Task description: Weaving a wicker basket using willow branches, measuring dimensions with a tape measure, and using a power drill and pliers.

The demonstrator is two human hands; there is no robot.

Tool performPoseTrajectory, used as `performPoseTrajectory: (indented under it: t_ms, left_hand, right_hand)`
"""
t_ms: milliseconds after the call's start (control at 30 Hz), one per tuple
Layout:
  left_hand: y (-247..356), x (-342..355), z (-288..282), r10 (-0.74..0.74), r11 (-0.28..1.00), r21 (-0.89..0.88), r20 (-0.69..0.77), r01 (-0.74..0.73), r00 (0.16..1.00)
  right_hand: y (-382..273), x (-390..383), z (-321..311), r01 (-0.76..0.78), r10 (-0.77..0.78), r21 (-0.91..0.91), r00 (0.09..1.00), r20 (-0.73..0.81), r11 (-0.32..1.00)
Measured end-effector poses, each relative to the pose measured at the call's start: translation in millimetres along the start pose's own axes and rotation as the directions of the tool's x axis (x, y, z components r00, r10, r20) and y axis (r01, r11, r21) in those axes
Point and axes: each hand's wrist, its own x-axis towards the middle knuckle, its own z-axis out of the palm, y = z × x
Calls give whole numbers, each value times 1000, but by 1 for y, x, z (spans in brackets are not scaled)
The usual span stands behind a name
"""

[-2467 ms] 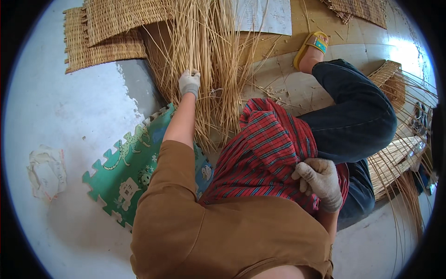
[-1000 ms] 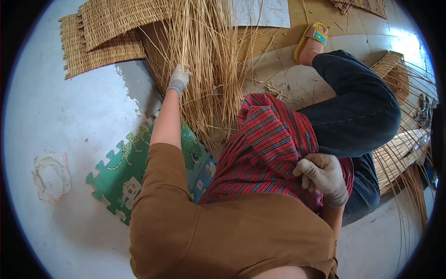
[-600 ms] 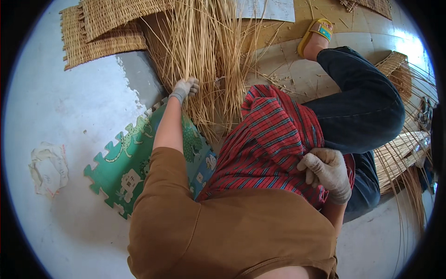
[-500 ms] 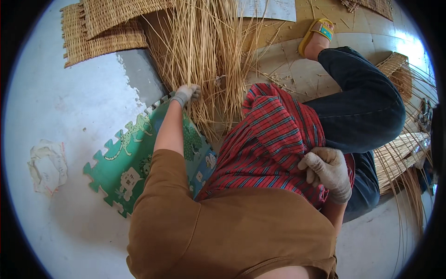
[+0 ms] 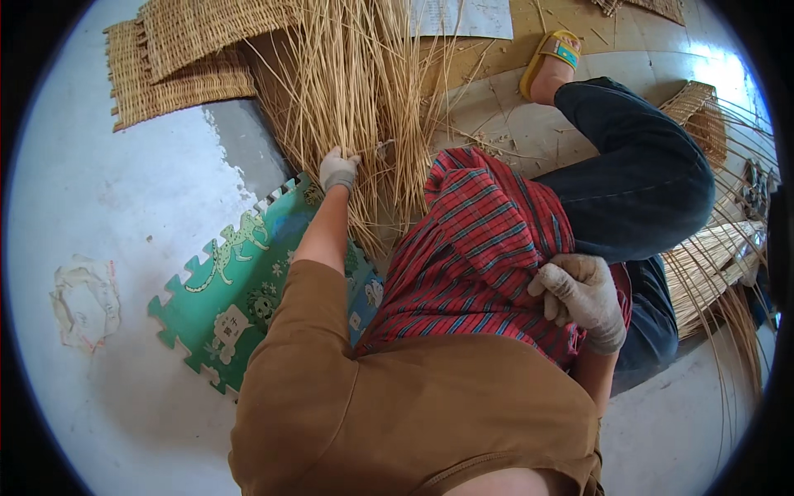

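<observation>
A big sheaf of thin tan wicker rods (image 5: 335, 91) lies ahead of me, its ends fanned unevenly toward my lap. My left hand (image 5: 338, 169), in a pale knit glove, reaches into the near left side of the sheaf. Its fingers are curled in among the rods, though their tips are partly hidden. My right hand (image 5: 581, 302), gloved too, rests by my thigh against the red checked cloth (image 5: 484, 223) over my lap. Loosely curled fingers show on it, with nothing visible in them.
Woven wicker panels (image 5: 186, 87) lie at the far left. A green foam puzzle mat (image 5: 223, 293) is beside my left arm, near crumpled white paper (image 5: 85, 304). To my right stand a partly woven piece with long loose rods (image 5: 707, 124) and another rod bundle (image 5: 711, 269). Cuttings litter the floor.
My left hand has shifted slightly, its wrist now turned straighter toward the rods, and its arm has moved a little to the right. The right hand remains by my thigh.
</observation>
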Motion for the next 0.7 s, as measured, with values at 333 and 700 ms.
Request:
performPoseTrajectory:
  t_ms: [333,700]
  left_hand:
    - [41,0,-9,25,872,488,-120,37,993]
    - [6,55,-9,116,979,-167,-39,-120,993]
  right_hand:
    - [10,-1,1,92,-91,37,995,-39,995]
    - [23,-5,-6,114,-111,72,993,-43,991]
